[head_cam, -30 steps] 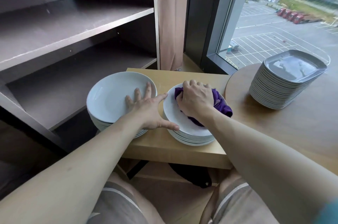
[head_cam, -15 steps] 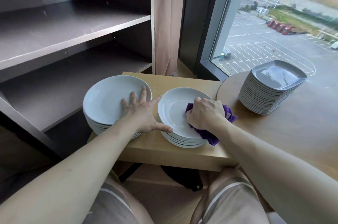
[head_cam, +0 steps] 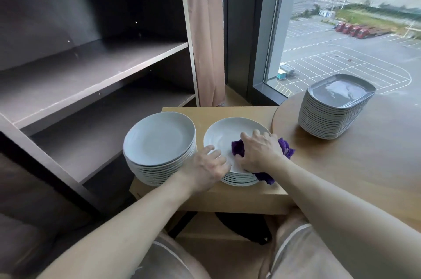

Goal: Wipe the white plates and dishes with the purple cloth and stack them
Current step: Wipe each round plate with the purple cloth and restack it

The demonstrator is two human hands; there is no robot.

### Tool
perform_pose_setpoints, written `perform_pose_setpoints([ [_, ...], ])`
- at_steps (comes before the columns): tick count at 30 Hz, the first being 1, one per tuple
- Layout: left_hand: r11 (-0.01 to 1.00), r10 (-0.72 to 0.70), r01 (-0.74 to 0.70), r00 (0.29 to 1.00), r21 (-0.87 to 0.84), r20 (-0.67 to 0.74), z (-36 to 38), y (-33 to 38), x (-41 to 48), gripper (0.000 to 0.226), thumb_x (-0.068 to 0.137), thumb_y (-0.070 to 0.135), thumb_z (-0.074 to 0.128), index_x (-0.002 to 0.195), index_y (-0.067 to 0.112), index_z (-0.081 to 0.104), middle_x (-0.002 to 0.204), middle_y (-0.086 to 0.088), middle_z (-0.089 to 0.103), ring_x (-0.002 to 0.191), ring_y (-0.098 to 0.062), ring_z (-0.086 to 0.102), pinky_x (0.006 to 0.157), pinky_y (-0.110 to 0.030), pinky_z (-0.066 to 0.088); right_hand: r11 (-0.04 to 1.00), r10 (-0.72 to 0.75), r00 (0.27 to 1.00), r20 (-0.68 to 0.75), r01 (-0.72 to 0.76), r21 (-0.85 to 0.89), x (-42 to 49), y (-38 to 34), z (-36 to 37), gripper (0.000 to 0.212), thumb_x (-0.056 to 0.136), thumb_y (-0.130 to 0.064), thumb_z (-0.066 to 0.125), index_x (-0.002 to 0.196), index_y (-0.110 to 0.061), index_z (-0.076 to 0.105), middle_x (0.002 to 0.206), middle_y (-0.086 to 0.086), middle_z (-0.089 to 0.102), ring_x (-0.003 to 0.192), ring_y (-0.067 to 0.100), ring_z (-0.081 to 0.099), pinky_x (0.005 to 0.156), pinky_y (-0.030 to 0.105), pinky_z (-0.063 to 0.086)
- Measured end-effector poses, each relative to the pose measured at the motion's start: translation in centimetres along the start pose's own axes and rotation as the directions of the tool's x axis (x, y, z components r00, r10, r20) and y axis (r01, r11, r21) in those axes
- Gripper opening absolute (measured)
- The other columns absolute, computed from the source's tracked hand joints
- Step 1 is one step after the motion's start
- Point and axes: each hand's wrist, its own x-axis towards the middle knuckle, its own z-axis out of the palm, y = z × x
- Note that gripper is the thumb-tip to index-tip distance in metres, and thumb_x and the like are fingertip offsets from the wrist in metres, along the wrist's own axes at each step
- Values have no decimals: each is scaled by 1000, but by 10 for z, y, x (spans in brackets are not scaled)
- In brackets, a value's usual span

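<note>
My right hand is bunched on the purple cloth. The fingers are curled over the cloth and press it onto the top plate of the pile right under the hand. Folds of cloth poke out ahead of my fingertips, past my knuckles on the right, and over the plate's near rim below my wrist.

Just left of it, almost touching, my left hand has its fingers curled over the near-left rim of that same top plate (the thumb is hidden, so I cannot say how it sits).

The pile stands on a small pale wooden desk. Just beside my left hand, further left, stands a taller stack of white plates on the same desk. Its edge is close to the pile under my hands.

Well apart to the right of my right hand, a round desk carries a high stack of square dishes.

Beyond and left of both hands is a dark shelf unit. A beige curtain hangs past the desk, and a window lies beyond my right hand.
</note>
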Motion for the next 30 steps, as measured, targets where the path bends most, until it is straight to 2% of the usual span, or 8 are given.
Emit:
perform_pose_setpoints([
  [3,1000,-25,23,991,10,132,-10,9,6,21,53,9,78,62,23,64,53,6,55,49,-16,54,68,-26,55,998,13,999,-48,-10,67,-2,2,-1,45,86,-59,48,111,-22,52,104,6,55,100,32,57,80,43,31],
  [9,997,-63,45,957,69,283,-26,11,13,29,39,13,82,52,25,59,46,8,52,41,-13,51,53,-20,40,988,23,976,-218,11,153,-11,6,-5,43,82,-59,53,100,-20,53,97,3,58,96,27,58,85,40,36],
  [13,997,-6,-19,946,75,323,-31,8,17,22,52,18,82,59,26,63,50,9,58,44,-11,56,54,-20,41,972,77,947,-313,-1,235,-26,12,-8,45,81,-61,52,102,-21,55,98,1,61,92,23,58,85,39,41],
  [17,998,29,-51,919,46,393,-30,7,18,23,89,-2,45,98,12,60,91,-5,70,81,-26,66,71,-33,34,939,149,940,-306,-39,341,-41,24,-11,43,79,-62,50,101,-25,51,98,-3,59,94,21,56,88,39,39],
  [21,995,18,-46,957,90,291,-44,4,18,18,66,13,78,68,24,64,61,7,60,53,-11,57,48,-23,36,919,184,933,-309,-52,391,-54,34,-14,40,76,-62,48,96,-27,48,90,-7,53,90,20,52,82,37,34],
  [23,994,1,-27,973,107,233,-52,0,16,21,64,10,78,68,26,64,60,8,58,52,-9,54,41,-22,36,914,186,932,-310,-49,402,-61,35,-14,40,76,-63,48,95,-28,47,90,-8,52,89,19,52,83,37,35],
  [27,999,-35,27,982,47,187,-61,-21,14,34,90,-5,35,99,14,62,92,-3,64,84,-19,62,61,-31,53,892,206,929,-308,-49,449,-68,30,-17,39,78,-63,49,94,-28,48,93,-7,53,91,20,52,85,38,36],
  [30,998,-54,59,968,-15,246,-64,-39,15,31,92,-5,34,110,12,51,106,-6,57,99,-24,55,75,-34,46,864,230,922,-311,-46,501,-70,23,-21,39,78,-62,50,94,-27,49,92,-7,53,88,20,50,83,37,35],
])
